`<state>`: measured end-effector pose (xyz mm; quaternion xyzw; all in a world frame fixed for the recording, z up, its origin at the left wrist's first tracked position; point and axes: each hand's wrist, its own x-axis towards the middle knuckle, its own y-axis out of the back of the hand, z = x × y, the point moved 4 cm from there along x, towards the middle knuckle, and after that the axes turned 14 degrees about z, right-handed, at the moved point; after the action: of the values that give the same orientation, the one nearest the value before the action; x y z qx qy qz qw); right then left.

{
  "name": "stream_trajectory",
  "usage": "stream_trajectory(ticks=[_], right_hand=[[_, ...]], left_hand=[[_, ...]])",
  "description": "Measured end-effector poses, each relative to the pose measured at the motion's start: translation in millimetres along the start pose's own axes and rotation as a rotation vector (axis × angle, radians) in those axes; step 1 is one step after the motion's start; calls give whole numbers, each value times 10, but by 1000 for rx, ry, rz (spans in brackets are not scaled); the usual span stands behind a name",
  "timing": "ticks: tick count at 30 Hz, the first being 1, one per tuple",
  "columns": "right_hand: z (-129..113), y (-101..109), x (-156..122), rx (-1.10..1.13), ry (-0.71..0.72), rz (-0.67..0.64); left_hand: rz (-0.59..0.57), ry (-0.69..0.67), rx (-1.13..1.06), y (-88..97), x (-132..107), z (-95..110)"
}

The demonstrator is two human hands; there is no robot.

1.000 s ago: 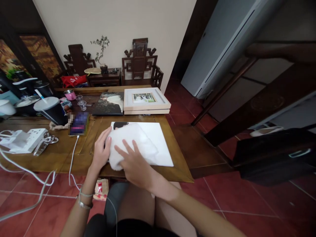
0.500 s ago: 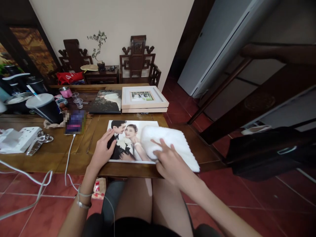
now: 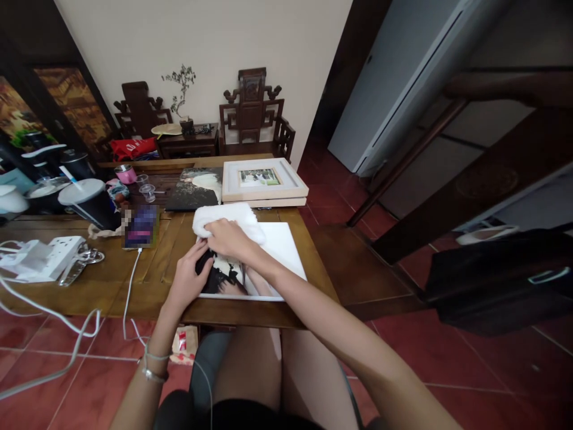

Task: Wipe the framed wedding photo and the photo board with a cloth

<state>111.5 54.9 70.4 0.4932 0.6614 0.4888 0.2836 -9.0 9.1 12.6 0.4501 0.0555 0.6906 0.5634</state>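
Right-hand fingers (image 3: 219, 228) gripping white cloth (image 3: 230, 211), left-hand fingers (image 3: 193, 251) outstretched on photo panel (image 3: 228, 282), wooden bench (image 3: 316, 263) beneath, carved chair (image 3: 252, 110) beyond, red floor (image 3: 416, 352) below.

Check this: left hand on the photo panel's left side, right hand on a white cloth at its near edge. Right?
Not quite: in the head view, the white cloth under the right hand is at the far edge of the photo panel. The rest stands.
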Motion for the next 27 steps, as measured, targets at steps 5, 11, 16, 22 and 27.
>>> stream_trajectory(ticks=[5, 11, 16, 22, 27], right_hand=[[608, 36, -225, -46, -74, 108], [1083, 152, -744, -112, -102, 186], [823, -3, -1506, -89, 74, 278], [381, -15, -2067, -18, 188, 231], [589, 115, -1574, -42, 113, 211]], left_hand=[[-22, -4, -8, -2, 5, -1], [-29, 6, -2, 7, 1, 10], [-22, 0, -8, 3, 3, 5], [-25, -16, -15, -8, 7, 1], [-44, -12, -1, -7, 5, 2]])
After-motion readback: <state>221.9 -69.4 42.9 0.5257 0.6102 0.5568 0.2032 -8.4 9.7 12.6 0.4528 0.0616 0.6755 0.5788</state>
